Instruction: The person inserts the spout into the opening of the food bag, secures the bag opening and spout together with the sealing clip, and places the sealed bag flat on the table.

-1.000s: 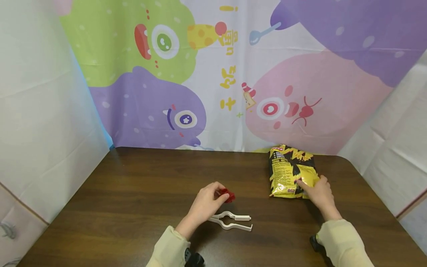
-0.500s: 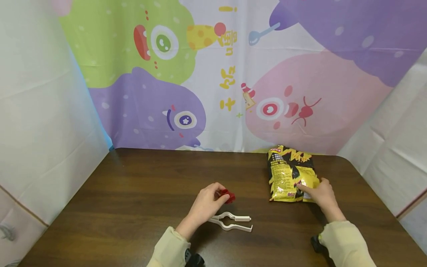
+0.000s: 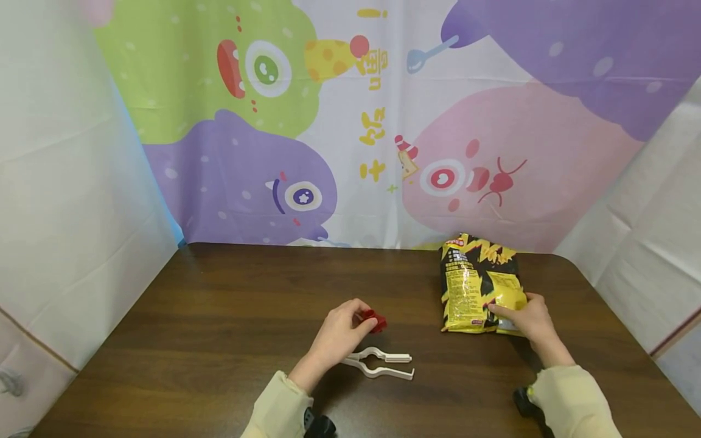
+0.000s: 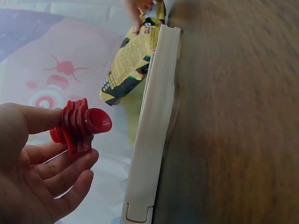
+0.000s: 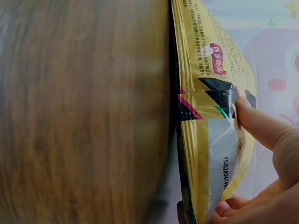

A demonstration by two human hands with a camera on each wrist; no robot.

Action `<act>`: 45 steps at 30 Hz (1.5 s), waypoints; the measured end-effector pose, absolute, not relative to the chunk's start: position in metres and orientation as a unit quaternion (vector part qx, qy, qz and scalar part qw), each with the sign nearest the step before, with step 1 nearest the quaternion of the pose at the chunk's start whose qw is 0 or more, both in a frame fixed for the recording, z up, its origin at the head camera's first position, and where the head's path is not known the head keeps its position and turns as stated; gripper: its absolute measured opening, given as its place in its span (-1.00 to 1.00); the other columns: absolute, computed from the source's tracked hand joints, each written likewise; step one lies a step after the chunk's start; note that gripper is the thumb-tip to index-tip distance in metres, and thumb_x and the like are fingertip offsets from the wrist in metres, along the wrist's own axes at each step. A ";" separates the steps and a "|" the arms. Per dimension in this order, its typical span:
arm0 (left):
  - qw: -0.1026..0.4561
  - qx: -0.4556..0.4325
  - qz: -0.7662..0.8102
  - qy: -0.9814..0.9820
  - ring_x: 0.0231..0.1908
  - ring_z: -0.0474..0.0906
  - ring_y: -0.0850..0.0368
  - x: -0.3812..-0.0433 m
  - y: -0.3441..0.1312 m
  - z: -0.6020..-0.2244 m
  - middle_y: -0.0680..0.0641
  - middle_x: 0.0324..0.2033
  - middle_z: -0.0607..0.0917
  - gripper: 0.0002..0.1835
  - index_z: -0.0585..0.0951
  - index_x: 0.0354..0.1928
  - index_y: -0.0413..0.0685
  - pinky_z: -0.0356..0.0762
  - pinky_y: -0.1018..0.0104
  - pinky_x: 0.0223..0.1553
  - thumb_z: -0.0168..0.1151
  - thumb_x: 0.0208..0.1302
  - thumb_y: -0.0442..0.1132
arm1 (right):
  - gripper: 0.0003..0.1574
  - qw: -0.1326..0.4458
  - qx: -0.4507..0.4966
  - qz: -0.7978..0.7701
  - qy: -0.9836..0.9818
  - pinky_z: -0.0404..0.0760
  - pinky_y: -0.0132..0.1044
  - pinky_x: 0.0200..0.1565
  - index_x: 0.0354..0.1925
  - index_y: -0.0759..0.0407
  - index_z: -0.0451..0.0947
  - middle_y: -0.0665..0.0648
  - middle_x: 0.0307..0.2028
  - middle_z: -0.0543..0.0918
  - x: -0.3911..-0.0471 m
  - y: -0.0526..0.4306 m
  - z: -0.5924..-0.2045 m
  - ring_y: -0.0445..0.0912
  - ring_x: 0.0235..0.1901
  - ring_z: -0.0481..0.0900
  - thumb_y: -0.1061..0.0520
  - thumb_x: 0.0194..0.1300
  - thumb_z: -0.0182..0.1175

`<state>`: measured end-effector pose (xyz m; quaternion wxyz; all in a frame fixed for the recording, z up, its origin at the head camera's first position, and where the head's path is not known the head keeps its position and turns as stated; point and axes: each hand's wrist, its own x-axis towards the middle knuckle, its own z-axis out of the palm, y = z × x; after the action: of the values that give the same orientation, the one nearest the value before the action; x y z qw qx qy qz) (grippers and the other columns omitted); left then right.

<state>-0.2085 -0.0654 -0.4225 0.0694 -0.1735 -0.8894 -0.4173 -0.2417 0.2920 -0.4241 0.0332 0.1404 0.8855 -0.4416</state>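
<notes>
The glossy yellow-and-black film bag (image 3: 462,295) is between thumb and fingers of the right hand (image 3: 533,322), which grip its lower right part; a soft, steady pinch there should spare the film. The left hand (image 3: 335,333) pinches a red ribbed plastic spout (image 4: 77,126); below its fingers, a white two-armed plastic clip (image 4: 156,116) lies on the brown wooden worktop (image 3: 219,328).

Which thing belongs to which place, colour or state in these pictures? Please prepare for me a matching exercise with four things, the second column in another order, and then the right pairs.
Column one
1. red piece
2. white clip
3. snack bag
4. table

Column two
A. brown, with wood grain
B. held by the right hand
C. held by the left hand
D. lying with its two arms apart

Right pairs: 1-C, 2-D, 3-B, 4-A
</notes>
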 end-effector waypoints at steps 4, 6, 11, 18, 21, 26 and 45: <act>0.066 -0.173 -0.418 -0.889 -0.39 0.54 0.24 -0.208 -0.064 -0.422 0.08 -0.40 0.61 -0.86 0.55 -0.29 -0.02 0.44 0.39 -0.34 0.22 0.17 -0.13 | 0.40 0.044 0.142 -0.442 0.885 0.09 0.19 0.19 0.29 0.57 -0.36 0.62 0.25 -0.12 -0.240 0.291 -0.422 0.40 0.22 -0.01 -0.25 0.04 0.25; 0.065 -0.173 -0.417 -0.890 -0.39 0.55 0.24 -0.208 -0.064 -0.421 0.08 -0.40 0.61 -0.86 0.55 -0.30 -0.02 0.44 0.40 -0.35 0.22 0.17 -0.14 | 0.42 0.050 0.146 -0.441 0.884 0.08 0.19 0.19 0.30 0.56 -0.37 0.61 0.26 -0.12 -0.238 0.290 -0.422 0.40 0.23 -0.02 -0.28 0.02 0.25; 0.063 -0.173 -0.415 -0.891 -0.40 0.53 0.25 -0.208 -0.063 -0.421 0.08 -0.40 0.61 -0.87 0.55 -0.30 -0.01 0.42 0.42 -0.39 0.22 0.16 -0.14 | 0.47 0.055 0.158 -0.441 0.882 0.04 0.19 0.20 0.30 0.53 -0.39 0.60 0.26 -0.13 -0.236 0.291 -0.423 0.39 0.23 -0.03 -0.34 -0.02 0.25; 0.062 -0.172 -0.413 -0.892 -0.41 0.51 0.27 -0.208 -0.061 -0.423 0.08 -0.39 0.61 -0.86 0.56 -0.29 0.00 0.44 0.42 -0.37 0.22 0.16 -0.12 | 0.49 0.055 0.163 -0.450 0.876 0.04 0.19 0.21 0.29 0.53 -0.44 0.61 0.26 -0.14 -0.234 0.291 -0.423 0.37 0.23 -0.02 -0.34 -0.02 0.25; 0.058 -0.174 -0.419 -0.889 -0.41 0.52 0.27 -0.208 -0.060 -0.424 0.08 -0.39 0.62 -0.86 0.56 -0.29 0.00 0.44 0.40 -0.35 0.22 0.16 -0.13 | 0.47 0.060 0.154 -0.451 0.877 0.03 0.19 0.22 0.29 0.53 -0.46 0.61 0.27 -0.18 -0.232 0.291 -0.423 0.39 0.24 -0.06 -0.30 0.01 0.24; 0.040 -0.172 -0.436 -0.883 -0.42 0.51 0.26 -0.208 -0.057 -0.424 0.07 -0.38 0.62 -0.84 0.56 -0.26 -0.02 0.43 0.40 -0.35 0.21 0.17 -0.12 | 0.52 0.076 0.146 -0.456 0.875 -0.01 0.22 0.21 0.30 0.51 -0.51 0.58 0.29 -0.29 -0.231 0.291 -0.422 0.41 0.27 -0.16 -0.32 -0.02 0.26; 0.032 -0.178 -0.444 -0.878 -0.44 0.49 0.26 -0.207 -0.055 -0.425 0.07 -0.39 0.62 -0.84 0.56 -0.26 -0.02 0.41 0.41 -0.36 0.21 0.17 -0.13 | 0.37 0.066 0.103 -0.466 0.876 0.06 0.21 0.19 0.30 0.49 -0.47 0.62 0.26 -0.22 -0.221 0.292 -0.420 0.42 0.24 -0.09 -0.20 0.10 0.23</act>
<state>-0.2073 -0.0546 -0.4253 0.0323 -0.1777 -0.8778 -0.4436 -0.2211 0.2921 -0.4200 0.0663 0.1029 0.8762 -0.4662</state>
